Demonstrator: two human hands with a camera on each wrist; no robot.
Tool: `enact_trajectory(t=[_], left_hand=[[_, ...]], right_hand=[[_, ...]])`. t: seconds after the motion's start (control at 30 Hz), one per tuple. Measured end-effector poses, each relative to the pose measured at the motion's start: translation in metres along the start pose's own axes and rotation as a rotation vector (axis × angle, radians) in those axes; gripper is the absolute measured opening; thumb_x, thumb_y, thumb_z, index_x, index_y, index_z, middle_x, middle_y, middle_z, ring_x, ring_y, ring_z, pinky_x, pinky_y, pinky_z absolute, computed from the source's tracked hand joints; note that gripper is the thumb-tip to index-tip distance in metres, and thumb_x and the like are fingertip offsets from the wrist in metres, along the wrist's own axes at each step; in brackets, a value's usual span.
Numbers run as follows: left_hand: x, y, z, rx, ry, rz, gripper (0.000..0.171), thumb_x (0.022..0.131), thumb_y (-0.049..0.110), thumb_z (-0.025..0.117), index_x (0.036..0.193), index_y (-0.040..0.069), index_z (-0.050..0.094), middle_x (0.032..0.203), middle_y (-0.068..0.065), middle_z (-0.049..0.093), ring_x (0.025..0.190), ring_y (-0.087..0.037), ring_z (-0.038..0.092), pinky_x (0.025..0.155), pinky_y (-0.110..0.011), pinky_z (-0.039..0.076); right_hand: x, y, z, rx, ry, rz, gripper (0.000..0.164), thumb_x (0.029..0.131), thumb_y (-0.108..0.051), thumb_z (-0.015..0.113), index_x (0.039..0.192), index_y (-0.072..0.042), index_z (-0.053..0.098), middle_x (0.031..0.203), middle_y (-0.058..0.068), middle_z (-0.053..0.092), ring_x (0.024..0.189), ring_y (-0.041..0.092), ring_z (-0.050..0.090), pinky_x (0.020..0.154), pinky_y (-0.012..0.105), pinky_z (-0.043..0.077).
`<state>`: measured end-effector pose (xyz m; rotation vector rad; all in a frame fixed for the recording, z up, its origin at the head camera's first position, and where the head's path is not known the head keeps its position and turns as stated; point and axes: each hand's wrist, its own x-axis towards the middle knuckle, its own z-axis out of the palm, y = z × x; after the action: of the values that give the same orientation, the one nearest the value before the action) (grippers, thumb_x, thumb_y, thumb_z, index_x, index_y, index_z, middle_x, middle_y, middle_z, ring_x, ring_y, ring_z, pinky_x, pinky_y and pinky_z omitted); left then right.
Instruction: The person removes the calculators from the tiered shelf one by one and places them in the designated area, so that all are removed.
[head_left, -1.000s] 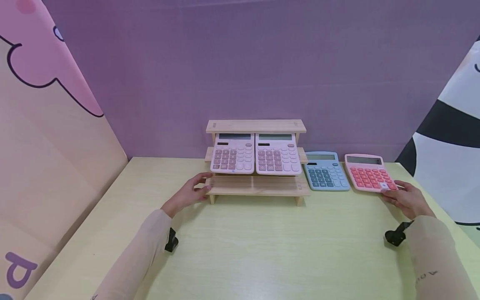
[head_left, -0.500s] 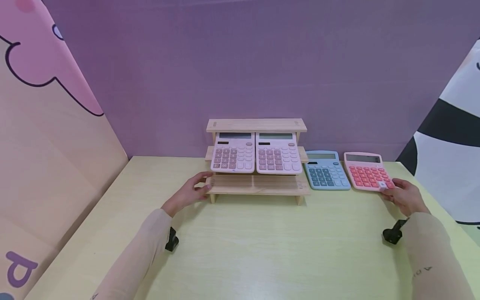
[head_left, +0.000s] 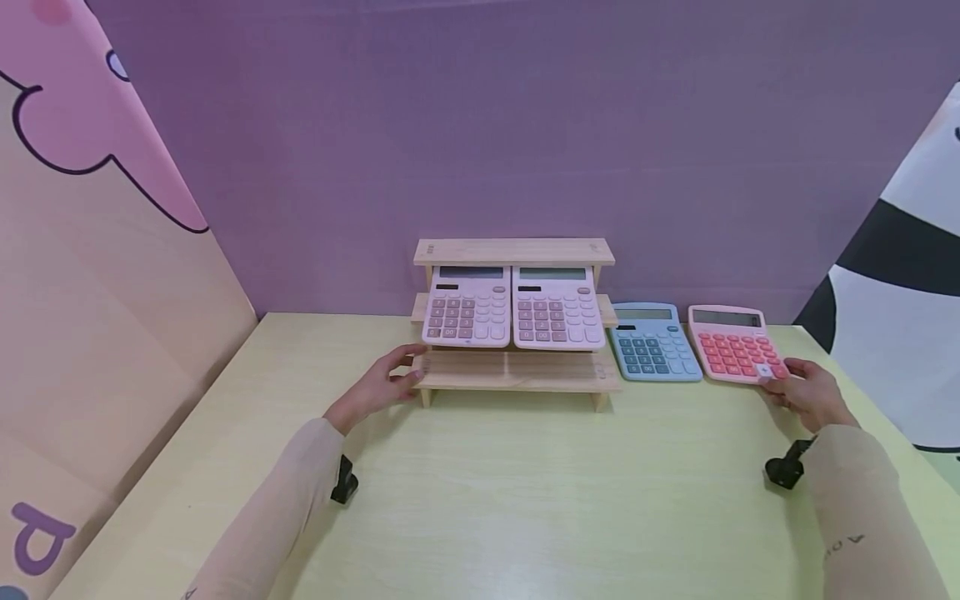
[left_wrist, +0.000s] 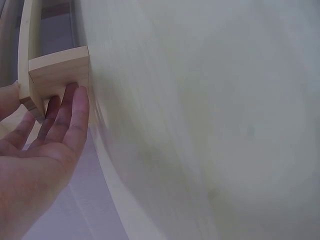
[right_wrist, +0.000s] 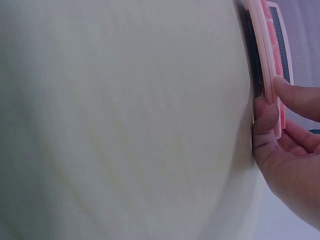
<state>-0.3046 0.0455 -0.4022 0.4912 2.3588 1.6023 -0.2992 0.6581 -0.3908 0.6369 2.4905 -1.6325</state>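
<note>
In the head view my left hand (head_left: 375, 390) is at the left end of the lowest step of a wooden rack (head_left: 517, 372). The left wrist view shows its thumb at the step's top edge and its fingers (left_wrist: 78, 117) against the end leg below, so the hand holds that end. With thumb above and fingers beneath, my right hand (head_left: 813, 393) pinches the lower right corner of a pink calculator (head_left: 731, 343). In the right wrist view the near edge of this calculator (right_wrist: 270, 55) is slightly off the table. Just left of it lies a blue calculator (head_left: 654, 343).
Two pale pink calculators, a left one (head_left: 468, 308) and a right one (head_left: 558, 308), lean side by side on the rack's middle step under its top board (head_left: 514, 251). A purple backdrop (head_left: 525, 125) rises behind the table (head_left: 540, 492).
My right hand has shifted slightly left with the pink calculator, nearer the blue one. The left hand and the rack stay as they were.
</note>
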Motion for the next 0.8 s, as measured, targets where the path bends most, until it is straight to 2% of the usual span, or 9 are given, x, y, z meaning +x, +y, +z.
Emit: enact_trajectory(t=[0.2,0.43,0.8], left_hand=[[-0.0019,0.0031,0.0007,0.008,0.002,-0.008,0.050,0.095,0.016,0.048,0.141,0.012,0.029,0.142,-0.017,0.028,0.119,-0.038,0.046,0.089,-0.042,0.051],[-0.0035,0.0048,0.0004,0.003,-0.002,-0.013,0.050,0.096,0.016,0.047,0.142,0.012,0.028,0.144,-0.017,0.026,0.121,-0.039,0.043,0.091,-0.044,0.050],[-0.0038,0.0049,0.0004,-0.001,0.003,-0.010,0.049,0.096,0.016,0.048,0.141,0.013,0.030,0.143,-0.015,0.029,0.118,-0.037,0.046,0.090,-0.043,0.051]], right_hand=[[0.0019,0.0011,0.0006,0.022,0.013,0.001,0.083,0.088,-0.012,0.060,0.144,0.002,0.001,0.112,0.010,0.035,0.077,0.003,0.046,0.068,0.020,0.049],[0.0000,0.0009,0.0016,0.035,-0.001,0.008,0.086,0.087,-0.017,0.061,0.144,0.002,0.000,0.112,0.010,0.034,0.081,0.006,0.045,0.070,0.020,0.049],[-0.0010,0.0013,0.0036,-0.007,0.017,-0.024,0.081,0.090,-0.017,0.056,0.143,0.006,-0.001,0.123,0.023,0.027,0.076,0.005,0.046,0.068,0.020,0.050]])
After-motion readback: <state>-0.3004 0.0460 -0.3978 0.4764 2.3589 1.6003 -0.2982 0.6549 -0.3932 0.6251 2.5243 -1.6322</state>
